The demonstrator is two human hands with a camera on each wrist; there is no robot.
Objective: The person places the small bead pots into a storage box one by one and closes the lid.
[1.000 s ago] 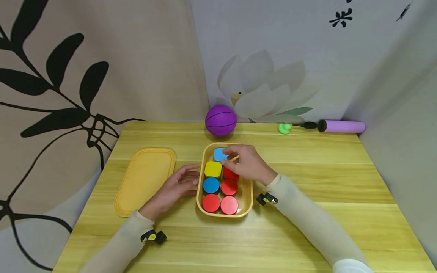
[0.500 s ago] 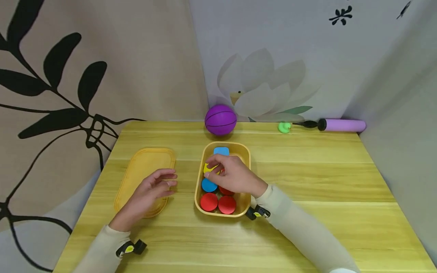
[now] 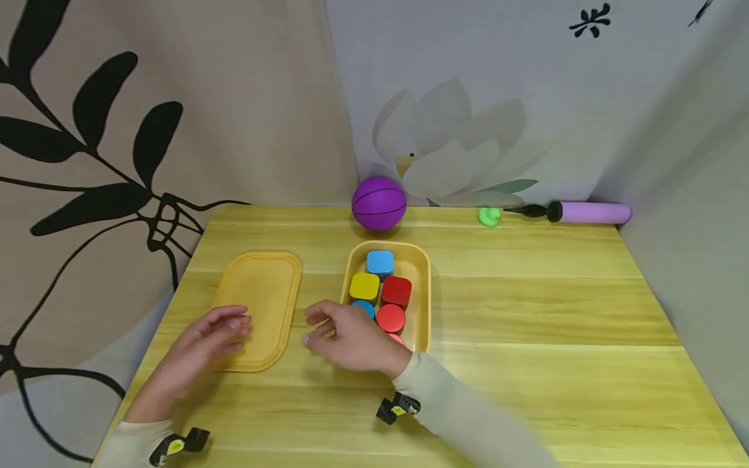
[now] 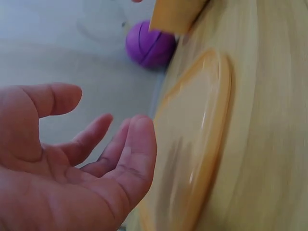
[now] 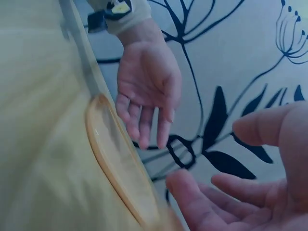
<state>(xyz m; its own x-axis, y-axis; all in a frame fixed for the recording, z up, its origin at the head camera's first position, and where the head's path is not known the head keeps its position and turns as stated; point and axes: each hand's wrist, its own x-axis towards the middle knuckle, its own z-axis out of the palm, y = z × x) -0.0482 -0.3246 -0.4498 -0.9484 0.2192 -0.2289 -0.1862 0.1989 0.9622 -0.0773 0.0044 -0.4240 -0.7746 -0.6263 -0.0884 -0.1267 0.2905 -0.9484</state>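
Observation:
A yellow rectangular container (image 3: 426, 292) holds several blocks: a light blue one (image 3: 380, 261), a yellow one (image 3: 365, 286), a squarish red one (image 3: 396, 291), a round blue one (image 3: 365, 307) and a round red one (image 3: 391, 318). My right hand (image 3: 358, 341) is over the container's near left corner, hiding part of it, its bent fingers holding nothing and pointing left. To the left lies the flat yellow lid (image 3: 266, 292). Above its near left edge hovers my left hand (image 3: 199, 348), empty; in the left wrist view its fingers (image 4: 137, 159) are loosely bent beside the lid.
A purple ball (image 3: 379, 203) sits at the table's back edge behind the container. Farther right are a green toy duck (image 3: 489, 216) and a purple hand pump (image 3: 593, 212). Patterned curtains (image 3: 263, 97) hang behind the wooden table (image 3: 526, 305).
My right hand has moved from the far blocks toward the near left, out past the container's edge. My left hand has drawn back left from the container to the lid. The blocks stay inside.

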